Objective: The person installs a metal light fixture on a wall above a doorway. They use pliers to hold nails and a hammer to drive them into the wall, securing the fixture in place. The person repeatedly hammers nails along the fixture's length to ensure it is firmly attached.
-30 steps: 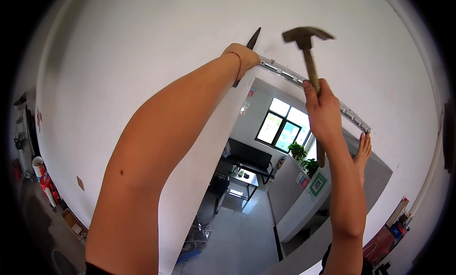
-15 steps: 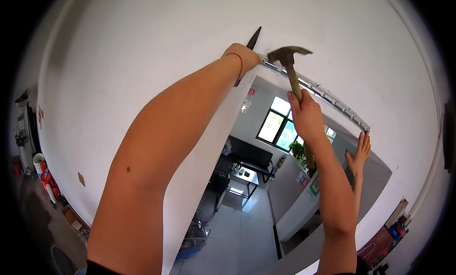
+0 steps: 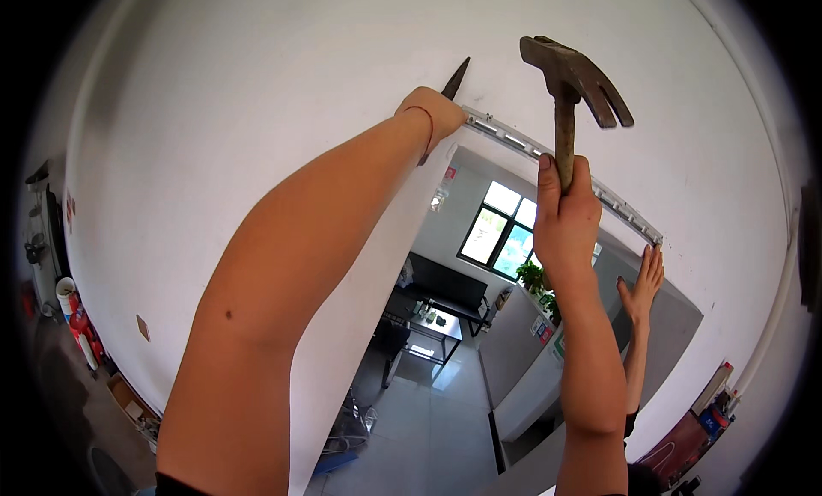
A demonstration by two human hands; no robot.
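My right hand [image 3: 568, 231] is wrapped round the wooden handle of a claw hammer [image 3: 575, 72], its dark metal head raised in front of the wall. At the upper left, my left hand [image 3: 432, 112] is closed round a dark tool with a pointed tip [image 3: 459, 75]; its fingers are mostly hidden from me. The tip sticks up past the hand, beside the left end of a slotted metal rail [image 3: 514, 142] that runs along the top of the doorway. Another person's hand [image 3: 644, 282], fingers spread, is at the rail's right end.
Through the doorway stand a black bench [image 3: 449, 282], a low table [image 3: 435, 323] and a plant [image 3: 533, 278] by a low partition. Red and white items [image 3: 81, 325] and a cardboard box [image 3: 128, 397] are at the left wall. A pipe [image 3: 762, 350] runs along the right.
The hammer has swung back from near the rail toward me and to the right, turning its claw. My left hand stays nearly in place with the pointed tool.
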